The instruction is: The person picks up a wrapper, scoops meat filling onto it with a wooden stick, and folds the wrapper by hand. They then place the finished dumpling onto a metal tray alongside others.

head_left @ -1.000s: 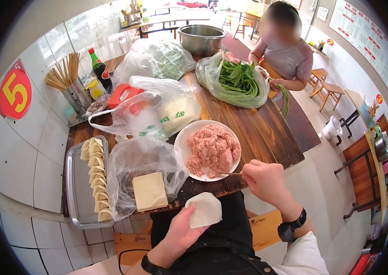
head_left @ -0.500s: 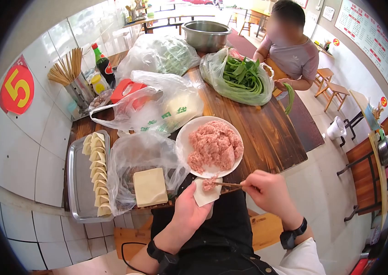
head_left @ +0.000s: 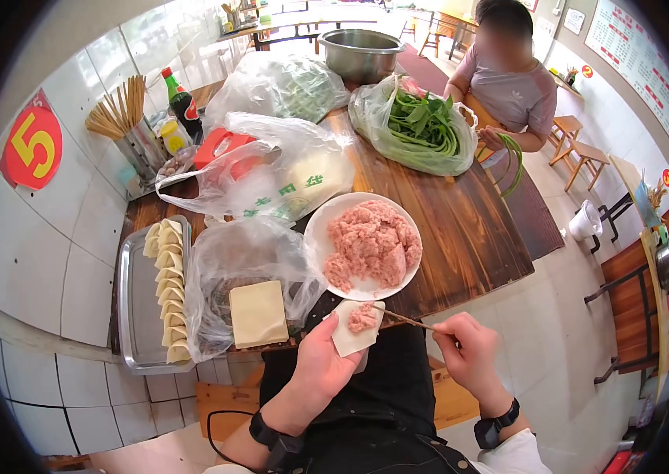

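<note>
My left hand [head_left: 321, 365] holds a pale dumpling wrapper [head_left: 349, 338] with a small lump of pink minced meat [head_left: 363, 317] on it, just below the table's front edge. My right hand [head_left: 470, 354] grips a thin wooden stick [head_left: 407, 319] whose tip touches the wrapper's right edge. Just above them a white plate [head_left: 317, 237] heaped with minced meat [head_left: 372, 245] sits on the dark wooden table [head_left: 461, 229]. A stack of square wrappers [head_left: 258, 313] lies on an open clear bag to the left.
A metal tray [head_left: 133, 312] with a row of several folded dumplings [head_left: 167, 284] hangs over the table's left front. Plastic bags, a bag of green beans [head_left: 417, 126], a steel bowl [head_left: 360, 51], a chopstick holder [head_left: 133, 142] and bottles fill the far side. Another person [head_left: 508, 79] sits opposite.
My left hand lifted the wrapper up to the plate. My right hand carried meat from the plate onto the wrapper with the stick, then drew back to the right.
</note>
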Tool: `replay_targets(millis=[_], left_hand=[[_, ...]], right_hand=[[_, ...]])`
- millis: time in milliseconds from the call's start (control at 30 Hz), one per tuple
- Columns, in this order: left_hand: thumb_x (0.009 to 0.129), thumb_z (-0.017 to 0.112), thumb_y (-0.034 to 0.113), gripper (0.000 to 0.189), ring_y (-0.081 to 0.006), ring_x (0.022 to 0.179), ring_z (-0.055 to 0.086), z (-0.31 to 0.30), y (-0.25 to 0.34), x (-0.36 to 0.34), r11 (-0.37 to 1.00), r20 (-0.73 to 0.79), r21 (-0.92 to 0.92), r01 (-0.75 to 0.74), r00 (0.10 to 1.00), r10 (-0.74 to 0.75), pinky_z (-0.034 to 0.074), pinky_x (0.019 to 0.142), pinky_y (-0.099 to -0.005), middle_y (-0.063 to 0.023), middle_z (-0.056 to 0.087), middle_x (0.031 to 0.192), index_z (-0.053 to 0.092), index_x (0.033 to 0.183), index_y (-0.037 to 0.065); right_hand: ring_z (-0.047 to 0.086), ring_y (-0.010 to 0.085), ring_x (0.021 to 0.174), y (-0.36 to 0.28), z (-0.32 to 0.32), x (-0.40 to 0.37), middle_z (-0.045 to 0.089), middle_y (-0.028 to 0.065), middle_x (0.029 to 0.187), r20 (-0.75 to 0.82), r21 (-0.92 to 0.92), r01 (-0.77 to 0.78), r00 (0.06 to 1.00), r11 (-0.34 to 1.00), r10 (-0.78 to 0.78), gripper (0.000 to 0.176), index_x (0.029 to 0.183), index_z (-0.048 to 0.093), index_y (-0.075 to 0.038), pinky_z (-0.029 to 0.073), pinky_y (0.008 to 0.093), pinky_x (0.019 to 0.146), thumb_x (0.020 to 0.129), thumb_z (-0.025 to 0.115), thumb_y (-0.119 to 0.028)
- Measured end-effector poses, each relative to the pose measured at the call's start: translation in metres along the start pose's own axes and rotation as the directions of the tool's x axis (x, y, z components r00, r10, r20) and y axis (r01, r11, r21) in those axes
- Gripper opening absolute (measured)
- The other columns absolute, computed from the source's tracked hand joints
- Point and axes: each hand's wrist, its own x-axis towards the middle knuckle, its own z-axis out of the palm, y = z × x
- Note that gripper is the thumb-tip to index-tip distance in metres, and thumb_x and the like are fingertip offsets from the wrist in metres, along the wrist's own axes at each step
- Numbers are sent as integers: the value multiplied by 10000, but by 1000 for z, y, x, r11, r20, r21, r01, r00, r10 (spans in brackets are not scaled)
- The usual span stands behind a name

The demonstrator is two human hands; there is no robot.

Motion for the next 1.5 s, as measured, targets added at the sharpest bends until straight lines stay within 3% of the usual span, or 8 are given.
replay_targets(millis=[333,633,800,867,1000,1233,1300,1500], left_hand=[[1069,331,195,438,-296,1368,445,29,6,-9,991,99,105,-78,993,68,367,1159,-459,-155,451,1464,342,1464,5],[1064,349,221,459,-311,1360,453,27,12,11,989,81,61,-138,988,133,359,1157,-483,-148,452,1475,330,1482,31],[1038,434,300,483,-303,1345,472,13,11,8,998,395,-53,19,919,4,367,1140,-466,-133,489,1451,396,1447,44],[1043,432,294,474,-298,1340,477,19,5,7,998,409,-43,35,913,-14,370,1139,-460,-129,502,1438,399,1446,47],[1057,417,270,441,-278,1322,493,25,-4,-2,995,207,81,-55,978,38,375,1136,-438,-120,523,1410,406,1441,53],[1071,384,252,424,-254,1320,488,19,-10,-1,932,258,210,-296,936,239,372,1136,-422,-108,511,1414,389,1443,50],[1079,356,266,461,-250,1368,441,20,-11,-1,930,256,216,-297,937,239,341,1163,-415,-107,458,1474,340,1480,39],[1090,268,384,570,-256,1456,317,24,-14,-1,928,276,190,-321,924,264,260,1211,-404,-113,342,1569,247,1533,26]], right_hand=[[622,283,594,-1,-2,26,621,92,727,72,-10,82,994,997,-81,78,793,639,-62,469,342,527,807,715,-55],[654,302,666,39,-5,60,650,127,711,119,-125,-187,972,974,202,91,879,640,-67,499,371,607,826,696,-116],[660,218,677,20,14,41,655,115,743,108,142,-289,955,947,275,141,981,626,-57,500,338,626,874,691,-120],[463,22,612,1,34,40,597,-46,839,250,679,-387,921,623,300,147,1107,595,-39,366,187,515,993,589,-132],[590,47,809,-2,59,32,667,2,922,459,823,-540,815,177,354,207,1135,623,9,478,217,737,972,645,-117],[616,66,781,-18,82,26,687,28,897,171,804,-386,879,453,445,128,1027,694,-3,497,243,676,936,675,-90],[597,109,627,-35,79,29,629,5,765,-170,406,-10,982,914,86,123,973,715,-35,469,255,540,853,736,-46],[646,237,608,-55,91,22,660,57,820,-135,4,219,967,976,-217,252,965,735,-118,514,314,539,721,783,-80]])
